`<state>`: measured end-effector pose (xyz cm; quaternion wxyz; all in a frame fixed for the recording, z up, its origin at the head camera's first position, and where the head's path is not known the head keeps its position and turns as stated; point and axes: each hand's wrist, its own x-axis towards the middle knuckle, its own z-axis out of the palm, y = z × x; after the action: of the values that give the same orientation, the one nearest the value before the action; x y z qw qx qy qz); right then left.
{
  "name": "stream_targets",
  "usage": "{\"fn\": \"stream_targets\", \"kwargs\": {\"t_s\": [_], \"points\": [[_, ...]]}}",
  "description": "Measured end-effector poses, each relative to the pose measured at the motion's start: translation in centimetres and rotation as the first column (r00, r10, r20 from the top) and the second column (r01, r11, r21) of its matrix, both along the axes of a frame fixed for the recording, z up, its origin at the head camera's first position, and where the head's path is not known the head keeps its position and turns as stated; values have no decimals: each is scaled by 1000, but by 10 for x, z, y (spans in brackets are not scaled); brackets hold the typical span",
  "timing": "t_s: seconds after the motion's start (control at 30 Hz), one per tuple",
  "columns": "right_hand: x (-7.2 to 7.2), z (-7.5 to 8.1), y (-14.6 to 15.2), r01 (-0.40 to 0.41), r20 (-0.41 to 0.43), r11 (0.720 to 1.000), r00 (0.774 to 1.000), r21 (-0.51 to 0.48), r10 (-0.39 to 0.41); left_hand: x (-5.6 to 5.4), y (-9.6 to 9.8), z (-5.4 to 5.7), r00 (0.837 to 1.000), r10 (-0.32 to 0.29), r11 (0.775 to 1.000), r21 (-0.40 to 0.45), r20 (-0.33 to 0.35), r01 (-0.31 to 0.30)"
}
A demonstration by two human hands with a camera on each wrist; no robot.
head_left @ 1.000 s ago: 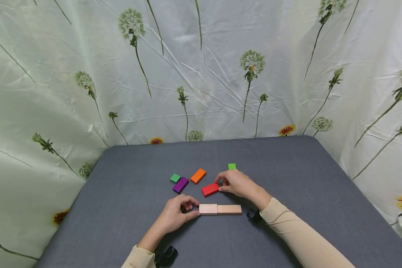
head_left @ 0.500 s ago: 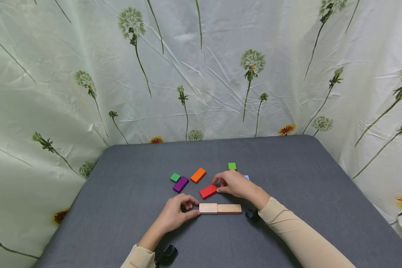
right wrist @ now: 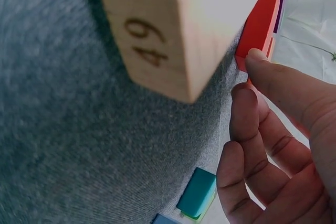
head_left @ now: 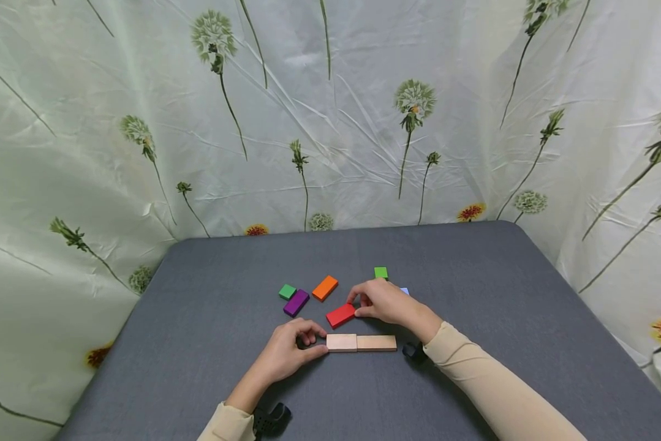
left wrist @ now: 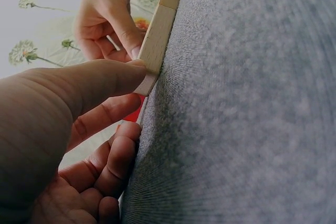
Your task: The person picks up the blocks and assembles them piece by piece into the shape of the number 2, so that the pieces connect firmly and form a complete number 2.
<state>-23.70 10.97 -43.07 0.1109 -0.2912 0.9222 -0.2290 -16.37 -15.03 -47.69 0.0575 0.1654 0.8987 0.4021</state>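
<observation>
Two pale wooden blocks lie end to end in a row: a left wooden block point(head_left: 342, 343) and a right wooden block point(head_left: 377, 343). At the row's left end, my left hand point(head_left: 286, 350) pinches the left wooden block between thumb and index finger. Its other fingers are curled beside the table in the left wrist view. Just beyond the row lies a red block point(head_left: 340, 316), slightly angled. My right hand point(head_left: 388, 301) pinches its right end, the thumb point(right wrist: 257, 55) on the end face in the right wrist view. The index fingertip is partly hidden there.
Beyond the hands lie a purple block point(head_left: 296, 303), a green block point(head_left: 288, 292) and an orange block point(head_left: 325, 288). A light green block point(head_left: 381, 272) and a partly hidden light blue block point(head_left: 404, 291) sit behind the right hand. A teal block point(right wrist: 197, 191) shows in the right wrist view.
The right hand has moved the red block slightly left and toward the wooden row. The light blue block has come into view behind that hand. The left hand stays at the row's end.
</observation>
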Motion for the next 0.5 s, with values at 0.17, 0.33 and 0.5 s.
{"fn": "stream_targets", "kwargs": {"t_s": [0.17, 0.33, 0.5], "points": [[-1, 2, 0, -10, -1, 1000, 1000, 2, 10, 0, 0, 0, 1000, 1, 1000, 6, 0, -1], [-2, 1, 0, -21, -10, 1000, 1000, -3, 21, 0, 0, 0, 1000, 1, 1000, 7, -5, -1], [-2, 0, 1, -23, -11, 1000, 1000, -1, 23, 0, -1, 0, 1000, -1, 1000, 6, 5, 1]]}}
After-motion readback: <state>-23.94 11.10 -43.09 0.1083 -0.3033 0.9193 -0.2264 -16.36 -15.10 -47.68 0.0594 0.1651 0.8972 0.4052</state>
